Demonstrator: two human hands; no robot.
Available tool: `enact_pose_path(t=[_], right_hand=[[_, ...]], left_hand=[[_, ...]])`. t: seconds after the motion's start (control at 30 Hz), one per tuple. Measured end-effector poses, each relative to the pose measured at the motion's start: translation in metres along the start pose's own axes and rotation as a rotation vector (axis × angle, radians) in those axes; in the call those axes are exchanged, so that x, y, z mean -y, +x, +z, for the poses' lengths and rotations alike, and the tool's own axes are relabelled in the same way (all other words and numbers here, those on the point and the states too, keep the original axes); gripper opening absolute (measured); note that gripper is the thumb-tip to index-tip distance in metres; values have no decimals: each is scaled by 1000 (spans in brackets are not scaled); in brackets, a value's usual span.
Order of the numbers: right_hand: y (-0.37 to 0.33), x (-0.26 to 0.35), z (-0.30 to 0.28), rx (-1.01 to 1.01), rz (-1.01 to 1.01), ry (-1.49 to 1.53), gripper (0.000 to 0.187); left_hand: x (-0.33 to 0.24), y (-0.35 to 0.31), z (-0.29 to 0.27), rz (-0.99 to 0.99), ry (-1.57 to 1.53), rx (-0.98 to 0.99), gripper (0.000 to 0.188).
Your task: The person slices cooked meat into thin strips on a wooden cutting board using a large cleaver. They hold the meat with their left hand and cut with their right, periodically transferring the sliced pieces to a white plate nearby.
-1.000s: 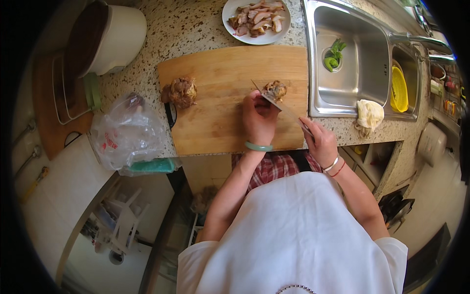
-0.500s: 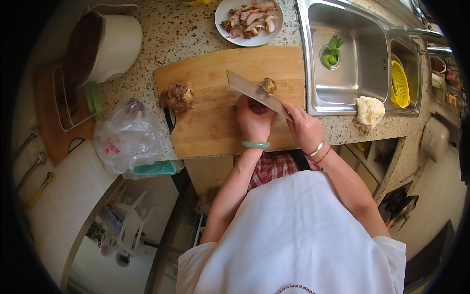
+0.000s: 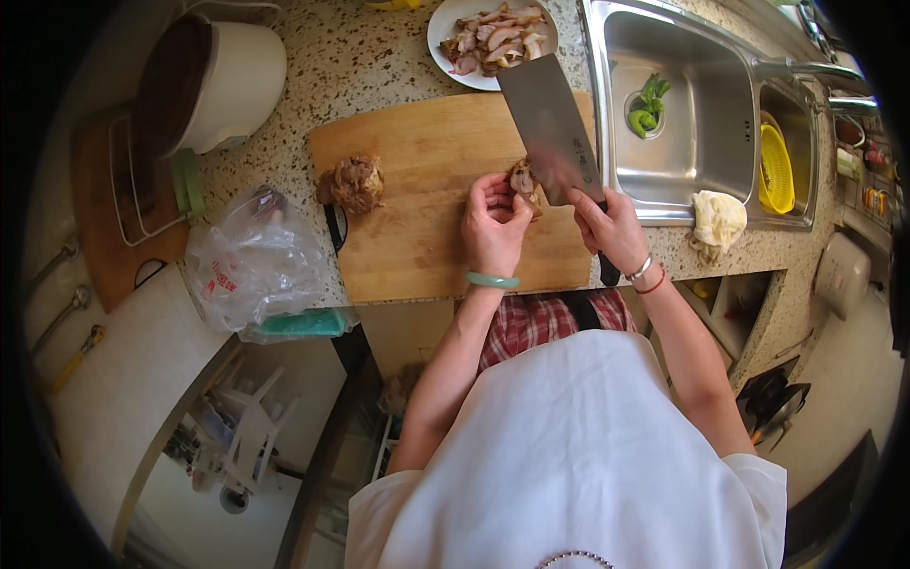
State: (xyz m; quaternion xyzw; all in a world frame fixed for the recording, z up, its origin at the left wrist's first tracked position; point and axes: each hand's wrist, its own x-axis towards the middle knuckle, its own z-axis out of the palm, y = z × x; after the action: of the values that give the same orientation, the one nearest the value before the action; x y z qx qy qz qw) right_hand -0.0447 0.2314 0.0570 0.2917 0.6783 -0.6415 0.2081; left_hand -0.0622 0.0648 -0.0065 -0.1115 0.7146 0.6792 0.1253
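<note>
My right hand (image 3: 614, 229) grips the black handle of a broad cleaver (image 3: 550, 121). The blade is tilted so that its flat side shows, above the right part of a wooden cutting board (image 3: 427, 237). On the board, the curled fingers of my left hand (image 3: 497, 216) hold a small piece of cooked meat (image 3: 522, 180), close to the blade's left edge. A larger brown chunk of meat (image 3: 354, 183) lies at the board's left end. Sliced meat (image 3: 498, 38) fills a white plate (image 3: 438, 40) behind the board, and the blade's corner reaches near its rim.
To the right is a steel sink (image 3: 701, 171) with green peppers (image 3: 646, 106) at its drain. A pale cloth (image 3: 718, 222) lies on its front rim, and a yellow basket (image 3: 775, 171) is in the smaller basin. A clear plastic bag (image 3: 256, 261) and a white cooker (image 3: 232, 81) stand left.
The cleaver has come off the meat and swung to the right, its flat side now showing. My right hand has shifted slightly right, while my left fingers stay at the piece.
</note>
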Motion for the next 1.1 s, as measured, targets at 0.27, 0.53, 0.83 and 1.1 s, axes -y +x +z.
enact_pose_path(t=[0.27,0.53,0.83,1.1], right_hand=[[-8,-20,-12,-148,-115,-100,20],[-17,-23,-20,-133,-123,-170,18],[-18,-26,-21,-105,-150,-188,17],[-43,-10,-20,-43,-73,-105,17]], left_hand=[[8,4,-7,33,114,-34,31],[-6,0,-6,28,142,54,42],[-31,43,-14,645,752,340,41],[-23,46,-22,492,681,149,28]])
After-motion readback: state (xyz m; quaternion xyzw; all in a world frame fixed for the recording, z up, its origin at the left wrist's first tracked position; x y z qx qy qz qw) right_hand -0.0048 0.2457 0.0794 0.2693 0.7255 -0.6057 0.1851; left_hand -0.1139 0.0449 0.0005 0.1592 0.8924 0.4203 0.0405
